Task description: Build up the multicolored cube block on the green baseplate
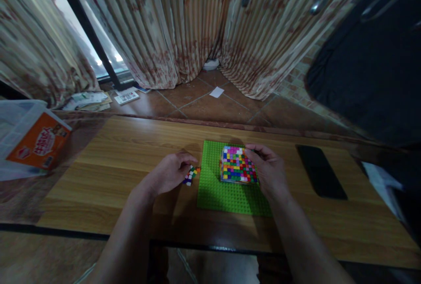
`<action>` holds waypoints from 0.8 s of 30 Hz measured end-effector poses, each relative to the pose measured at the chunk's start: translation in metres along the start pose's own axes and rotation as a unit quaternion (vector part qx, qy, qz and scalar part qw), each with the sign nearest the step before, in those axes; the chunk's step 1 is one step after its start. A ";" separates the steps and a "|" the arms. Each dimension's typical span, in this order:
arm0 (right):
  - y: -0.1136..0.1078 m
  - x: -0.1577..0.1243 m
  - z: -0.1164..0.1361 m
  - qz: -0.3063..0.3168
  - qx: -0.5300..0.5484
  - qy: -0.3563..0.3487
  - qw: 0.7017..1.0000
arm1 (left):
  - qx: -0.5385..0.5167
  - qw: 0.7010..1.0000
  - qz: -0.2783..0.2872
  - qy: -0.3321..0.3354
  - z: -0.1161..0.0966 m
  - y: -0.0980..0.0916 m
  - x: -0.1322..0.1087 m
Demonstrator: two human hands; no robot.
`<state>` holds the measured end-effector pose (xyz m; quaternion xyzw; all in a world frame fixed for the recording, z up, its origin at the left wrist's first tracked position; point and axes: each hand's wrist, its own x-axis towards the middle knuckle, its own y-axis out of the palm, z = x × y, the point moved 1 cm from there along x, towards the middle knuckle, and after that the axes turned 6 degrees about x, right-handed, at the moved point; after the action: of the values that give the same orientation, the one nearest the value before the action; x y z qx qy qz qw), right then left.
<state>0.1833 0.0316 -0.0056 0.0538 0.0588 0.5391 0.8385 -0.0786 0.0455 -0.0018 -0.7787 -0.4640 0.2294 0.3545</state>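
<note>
A multicoloured block of small toy building bricks (235, 168) sits on a green studded baseplate (217, 198) on the wooden table. My right hand (268, 168) is at the block's right side, its thumb and fingers closed on the far right corner. What the fingertips touch behind that corner is partly hidden. Left of the baseplate lies a small pile of loose bricks (190, 176) in white, yellow, green, orange and dark blue. My left hand (171, 171) reaches over this pile, index finger stretched out and thumb apart from it; I see nothing held there.
A black phone-like slab (320, 171) lies on the table (131, 152) at right. A clear plastic tub (29, 143) with an orange label stands at far left. Beyond the table are curtains (184, 34), papers (87, 101) and a white sheet (217, 92) on the tiled floor.
</note>
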 end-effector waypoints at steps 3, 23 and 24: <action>0.001 0.000 0.000 -0.001 -0.006 0.002 1.000 | 0.001 1.000 -0.004 0.004 -0.001 0.000 0.000; -0.006 0.003 0.006 -0.009 -0.002 -0.082 0.997 | -0.001 1.000 0.006 0.006 -0.004 -0.002 0.000; -0.007 0.002 0.010 -0.027 -0.015 -0.116 0.993 | -0.002 1.000 0.008 0.004 -0.005 -0.002 0.000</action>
<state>0.1918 0.0307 0.0030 0.1023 -0.0456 0.5071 0.8546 -0.0767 0.0442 0.0031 -0.7840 -0.4571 0.2277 0.3529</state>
